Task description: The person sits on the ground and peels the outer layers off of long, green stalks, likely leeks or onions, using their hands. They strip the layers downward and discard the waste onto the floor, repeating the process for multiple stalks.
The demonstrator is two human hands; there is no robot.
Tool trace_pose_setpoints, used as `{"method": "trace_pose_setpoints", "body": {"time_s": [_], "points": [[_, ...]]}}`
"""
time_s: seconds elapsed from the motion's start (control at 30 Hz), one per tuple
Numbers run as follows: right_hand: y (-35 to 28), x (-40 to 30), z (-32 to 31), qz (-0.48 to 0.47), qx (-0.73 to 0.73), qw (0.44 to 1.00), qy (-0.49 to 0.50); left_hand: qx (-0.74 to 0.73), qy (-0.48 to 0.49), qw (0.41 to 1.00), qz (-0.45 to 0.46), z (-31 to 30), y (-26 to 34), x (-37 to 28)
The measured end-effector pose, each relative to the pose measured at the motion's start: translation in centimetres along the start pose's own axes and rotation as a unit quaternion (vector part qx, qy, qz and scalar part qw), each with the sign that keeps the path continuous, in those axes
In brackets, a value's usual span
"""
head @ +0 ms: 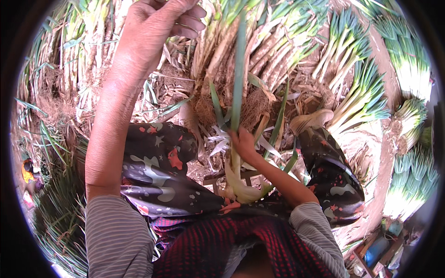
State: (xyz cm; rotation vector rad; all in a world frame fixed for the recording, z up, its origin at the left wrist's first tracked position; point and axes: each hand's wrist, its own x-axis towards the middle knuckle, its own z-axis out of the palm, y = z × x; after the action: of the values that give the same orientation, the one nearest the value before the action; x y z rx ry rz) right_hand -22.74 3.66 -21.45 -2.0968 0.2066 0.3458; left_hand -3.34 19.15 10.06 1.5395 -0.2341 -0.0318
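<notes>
My right hand point(245, 146) grips one long green onion stalk point(238, 80) between my knees. Its green top points away from me and its pale lower part point(235, 165) hangs below my fist. A loose pale outer layer point(245, 194) curls at the bottom, close to my lap. High at the upper edge, my left hand point(167, 21) is raised with its fingers curled. The picture's edge cuts it off, so whether its fingertips hold anything is unclear. Beyond my right hand lies a heap of unpeeled green onions point(226, 66), brown and soil-covered, their roots towards me.
Peeled onion bundles point(361, 97) lie at right, with tied bundles point(405, 55) beyond. More unpeeled onions point(66, 80) stand at left. Leaf scraps point(220, 140) litter the ground by my shoe point(311, 120). A wooden box of odds and ends point(373, 259) sits lower right.
</notes>
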Motion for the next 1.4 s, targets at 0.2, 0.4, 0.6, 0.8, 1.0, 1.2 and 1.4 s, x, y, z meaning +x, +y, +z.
{"method": "trace_pose_setpoints", "body": {"time_s": [0.2,0.4,0.6,0.8,1.0,1.2,1.4], "points": [[-5.4,-0.3,-3.0,-0.274,-0.284,0.897,-0.198,-0.058,-0.016,0.998,-0.020,-1.3,0.3,-0.4],[-16.4,10.6,-6.7,-0.079,-0.212,0.972,0.055,0.013,-0.025,0.999,0.047,-2.8,0.1,-0.2],[-18.4,16.9,-6.2,0.068,-0.145,0.983,0.093,-0.008,-0.015,1.000,0.016,-3.4,-1.0,0.2],[-11.1,12.3,-15.9,0.160,0.250,0.949,0.110,-0.004,0.001,1.000,0.021,-3.8,-0.8,-0.3],[-10.3,4.8,-17.2,0.179,0.435,0.882,-0.009,-0.062,-0.017,0.996,-0.067,-3.1,-2.0,-0.7],[-12.3,-7.4,-14.1,0.158,0.726,0.563,-0.363,0.051,-0.074,0.988,-0.123,-1.4,-5.2,-0.5],[-17.9,-13.2,-14.1,0.144,0.630,0.662,-0.380,-0.036,-0.082,0.937,-0.337,2.9,-7.8,-1.5]]}}
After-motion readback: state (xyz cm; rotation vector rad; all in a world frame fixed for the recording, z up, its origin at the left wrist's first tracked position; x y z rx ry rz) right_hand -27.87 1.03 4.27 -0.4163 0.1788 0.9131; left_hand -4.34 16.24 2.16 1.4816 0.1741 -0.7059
